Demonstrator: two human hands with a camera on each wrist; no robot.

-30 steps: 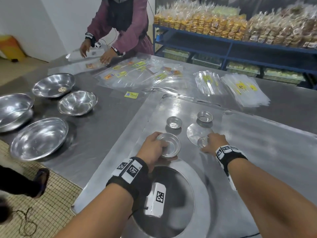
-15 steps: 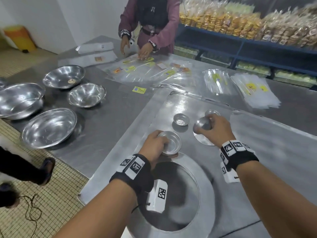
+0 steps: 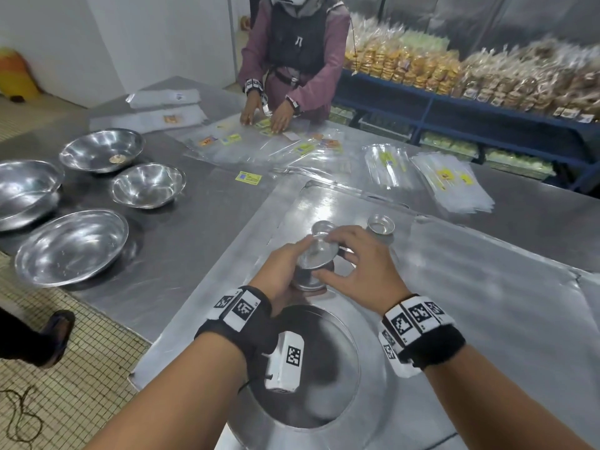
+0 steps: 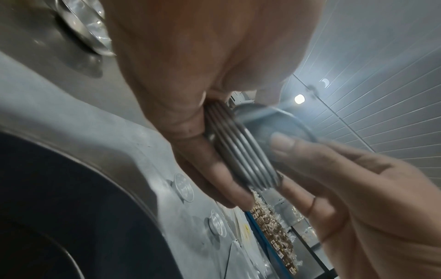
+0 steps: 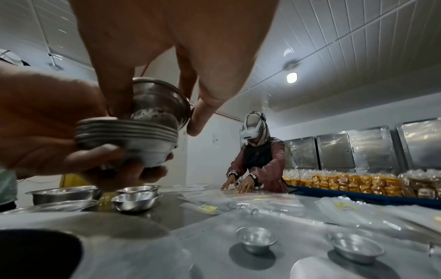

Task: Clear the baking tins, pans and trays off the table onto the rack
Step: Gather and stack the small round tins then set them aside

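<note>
My left hand (image 3: pixel 289 264) grips a stack of small round metal tins (image 3: pixel 308 280), held just above the flat metal tray (image 3: pixel 487 303). My right hand (image 3: pixel 337 258) pinches one more small tin (image 3: pixel 319 251) by its rim and sets it into the top of the stack. The right wrist view shows that tin (image 5: pixel 160 102) tilted and partly nested in the stack (image 5: pixel 133 132). In the left wrist view the stacked rims (image 4: pixel 241 151) sit between both hands. Two single small tins (image 3: pixel 322 227) (image 3: pixel 380 224) stand on the tray beyond my hands.
A large round pan (image 3: pixel 367 368) lies on the tray below my wrists. Several steel bowls (image 3: pixel 73 248) stand at the table's left. Another person (image 3: pixel 292 60) sorts plastic bags (image 3: pixel 451 186) at the far side. A blue rack (image 3: pixel 487 108) of packed goods stands behind.
My right hand lifted a small tin off the tray and carried it left onto the stack. My left hand raised the stack off the tray.
</note>
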